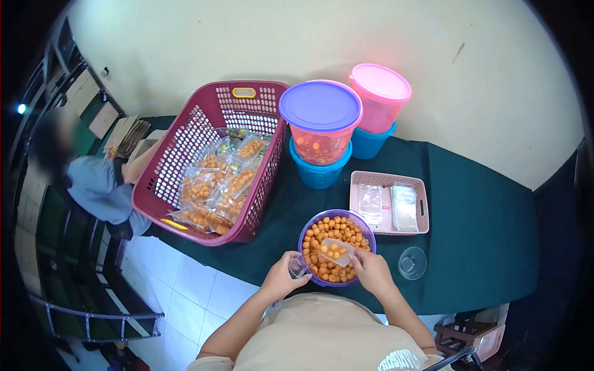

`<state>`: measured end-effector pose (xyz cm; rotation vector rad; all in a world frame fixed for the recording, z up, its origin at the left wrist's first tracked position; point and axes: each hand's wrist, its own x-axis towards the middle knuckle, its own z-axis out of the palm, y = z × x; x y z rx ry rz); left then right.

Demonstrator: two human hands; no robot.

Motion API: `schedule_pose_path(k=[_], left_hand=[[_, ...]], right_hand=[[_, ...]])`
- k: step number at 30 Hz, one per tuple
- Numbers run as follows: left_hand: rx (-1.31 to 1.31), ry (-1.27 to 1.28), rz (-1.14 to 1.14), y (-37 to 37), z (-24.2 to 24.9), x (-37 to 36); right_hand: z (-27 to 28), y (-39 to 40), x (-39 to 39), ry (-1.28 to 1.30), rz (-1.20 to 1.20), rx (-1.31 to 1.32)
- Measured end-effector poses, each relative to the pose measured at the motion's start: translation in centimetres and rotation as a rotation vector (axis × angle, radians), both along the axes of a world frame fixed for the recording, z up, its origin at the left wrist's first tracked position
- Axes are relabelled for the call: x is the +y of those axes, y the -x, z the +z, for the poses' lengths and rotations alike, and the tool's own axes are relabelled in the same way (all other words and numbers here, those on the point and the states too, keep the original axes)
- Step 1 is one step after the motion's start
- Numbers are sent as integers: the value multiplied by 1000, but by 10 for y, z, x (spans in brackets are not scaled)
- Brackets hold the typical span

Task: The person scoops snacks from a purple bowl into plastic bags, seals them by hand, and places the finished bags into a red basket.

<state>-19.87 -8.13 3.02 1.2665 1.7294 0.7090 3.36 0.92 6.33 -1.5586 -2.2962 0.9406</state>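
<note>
My left hand is closed around a clear plastic bag at the near left rim of a purple tub. The tub is full of round orange snack balls. Over these, my right hand grips a translucent scoop by its end. Several orange balls lie in the scoop, which is tilted toward the left.
Left on the green-covered table stands a maroon basket with filled snack bags. Lidded pink-and-blue tubs line the wall. A pink tray holds flat clear bags; a glass bowl is nearby. Another person sits left.
</note>
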Motion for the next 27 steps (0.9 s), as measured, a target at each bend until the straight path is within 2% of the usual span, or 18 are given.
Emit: schedule_pose_path(k=[1,5,7,8,9,11,13,15,17,18,20,24,27], left_hand=[[3,-2,16,-2,-1,-2],[-7,-2,105,-10,-5,-11],[-7,-32,135,-15,-6,-14],[-12,-38,134,-16,-7,-15],[-17,-41,134,-17,-9,-17],[22,-85,142,-15,-17,-20],[186,-201,122,-15,-22,-21],[129,-210,180,-15,-18,-20],[-8,-215,256,-14,-10,-18],[-9,-217,255,-15,-5,-17],[164,-275,268,-16,8,-15],[188,-385,266,-22,27,-9],[212,-435,259,-25,27,-3]], right_hand=[[5,-5,0,79,-14,36],[-15,-35,1,63,42,149],[-26,-46,4,266,86,430],[-28,-49,2,526,-17,552],[-28,-51,-1,529,4,556],[-28,-52,-6,780,-158,800],[-40,-53,-7,783,-172,825],[-50,-53,-9,781,-204,847],[-56,-50,-12,604,-242,774],[-55,-50,-12,616,-234,812],[-50,-52,-11,650,-259,865],[-41,-54,-10,658,-270,1017],[-31,-52,-7,674,-330,1034]])
